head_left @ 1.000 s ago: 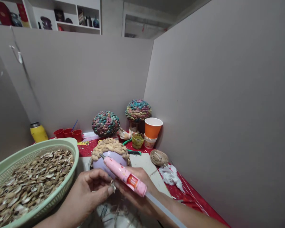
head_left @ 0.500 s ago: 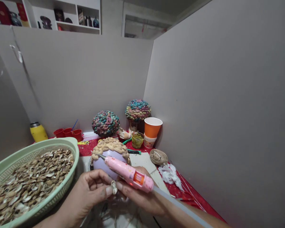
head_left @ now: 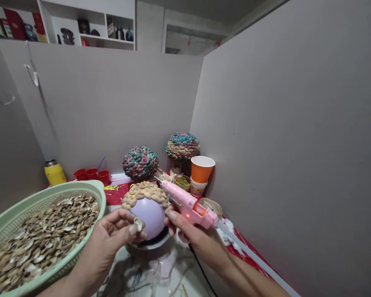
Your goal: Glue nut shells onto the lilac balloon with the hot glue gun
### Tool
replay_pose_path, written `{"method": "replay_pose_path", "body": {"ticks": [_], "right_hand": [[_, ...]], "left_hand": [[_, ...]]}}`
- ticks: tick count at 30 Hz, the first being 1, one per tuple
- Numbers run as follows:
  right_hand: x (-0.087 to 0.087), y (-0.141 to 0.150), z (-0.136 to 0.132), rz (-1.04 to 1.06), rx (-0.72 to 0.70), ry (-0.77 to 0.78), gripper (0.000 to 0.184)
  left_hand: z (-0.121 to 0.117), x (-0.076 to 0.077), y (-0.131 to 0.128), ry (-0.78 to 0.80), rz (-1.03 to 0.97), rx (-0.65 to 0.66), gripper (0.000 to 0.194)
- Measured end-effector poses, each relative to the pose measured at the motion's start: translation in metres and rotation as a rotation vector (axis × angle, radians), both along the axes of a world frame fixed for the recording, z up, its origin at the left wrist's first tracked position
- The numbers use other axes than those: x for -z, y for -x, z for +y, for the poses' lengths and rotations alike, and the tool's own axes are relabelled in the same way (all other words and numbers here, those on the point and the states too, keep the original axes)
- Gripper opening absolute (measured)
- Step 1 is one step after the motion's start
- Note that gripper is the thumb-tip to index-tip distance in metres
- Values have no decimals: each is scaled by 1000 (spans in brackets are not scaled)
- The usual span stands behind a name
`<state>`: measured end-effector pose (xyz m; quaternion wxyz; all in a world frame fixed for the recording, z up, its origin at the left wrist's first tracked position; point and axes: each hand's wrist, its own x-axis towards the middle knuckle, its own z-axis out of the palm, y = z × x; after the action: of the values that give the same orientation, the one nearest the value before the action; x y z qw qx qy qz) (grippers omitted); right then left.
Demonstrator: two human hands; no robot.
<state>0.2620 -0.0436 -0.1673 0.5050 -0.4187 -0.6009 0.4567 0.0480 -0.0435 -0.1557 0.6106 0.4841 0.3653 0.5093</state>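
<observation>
Between the thumb and fingers of my left hand point(head_left: 109, 237) is a half peanut shell point(head_left: 138, 224), its hollow side facing up. My right hand point(head_left: 194, 237) grips a pink hot glue gun point(head_left: 181, 194), its orange light lit and its nozzle pointing up and to the left. Just beyond both hands, a lilac balloon point(head_left: 149, 215) rests in a dark bowl with a metallic rim point(head_left: 151, 246). Peanut shells point(head_left: 145, 190) cover the balloon's top and upper sides, while its near face is bare.
A green plastic basket point(head_left: 101, 190) of loose shells stands at the left. Behind are two colourful shell-covered domes point(head_left: 140, 162), red cups point(head_left: 104, 177), a yellow bottle point(head_left: 55, 174) and an orange paper cup point(head_left: 201, 171). A grey partition point(head_left: 281, 144) rises on the right. The gun's black cable point(head_left: 200, 270) trails down.
My hands have moved apart. The glue gun has shifted right and up, away from the shell; my left hand has drawn slightly left, still pinching it. The view has shifted a little.
</observation>
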Motion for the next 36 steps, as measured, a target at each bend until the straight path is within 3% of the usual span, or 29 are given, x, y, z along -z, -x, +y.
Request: {"method": "replay_pose_path", "body": {"ticks": [4, 7, 10, 12, 19, 29, 36], "right_hand": [[-1, -4, 5, -79, 84, -40, 38], [-4, -4, 10, -107, 156, -78, 41], [-8, -2, 16, -88, 223, -111, 37], [-11, -2, 18, -72, 255, -105, 34], [-15, -4, 21, -95, 246, -205, 23], [-6, -3, 27, -78, 215, -209, 19], [-9, -3, 25, -74, 224, -182, 25]], "left_hand": [[4, -3, 4, -271, 276, -229, 15], [11, -3, 5, -663, 551, -382, 10], [23, -1, 0, -1060, 779, -437, 16], [30, 0, -4, -1202, 903, -442, 19], [42, -1, -15, -1233, 1066, -412, 10], [46, -3, -18, -1113, 1012, -366, 17], [44, -3, -18, -1070, 954, -372, 9]]}}
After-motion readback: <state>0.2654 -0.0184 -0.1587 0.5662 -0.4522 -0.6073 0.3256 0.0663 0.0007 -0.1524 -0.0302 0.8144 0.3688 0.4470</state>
